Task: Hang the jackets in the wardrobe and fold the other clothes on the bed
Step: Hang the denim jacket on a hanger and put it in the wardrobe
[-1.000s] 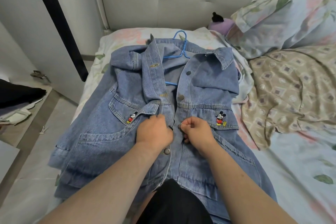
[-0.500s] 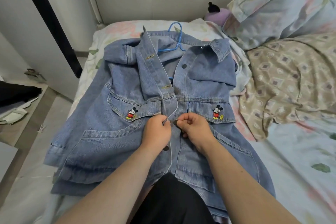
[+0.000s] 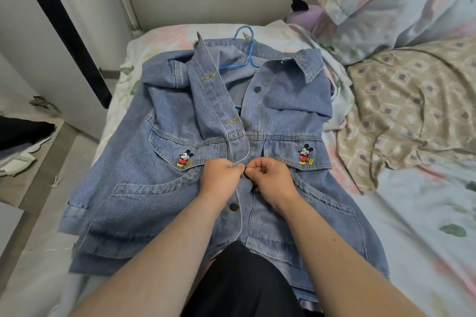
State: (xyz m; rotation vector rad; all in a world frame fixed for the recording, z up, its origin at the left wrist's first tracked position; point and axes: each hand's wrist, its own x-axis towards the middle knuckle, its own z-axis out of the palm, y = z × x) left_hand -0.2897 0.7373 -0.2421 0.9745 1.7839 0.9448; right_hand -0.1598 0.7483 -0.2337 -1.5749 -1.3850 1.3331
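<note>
Squarely ahead, the jacket (image 3: 144,188) lies lengthwise on the bed (image 3: 412,239), collar away, left hand (image 3: 221,178) and right hand (image 3: 271,179) together pinching its front edges.

matt denim jacket (image 3: 154,188), plastic hanger (image 3: 243,59)

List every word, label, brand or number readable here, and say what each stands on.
No readable text anywhere.
The blue denim jacket bears two embroidered cartoon mouse figures, pictures without lettering.
Its round metal buttons are too small to show any stamping.
</note>
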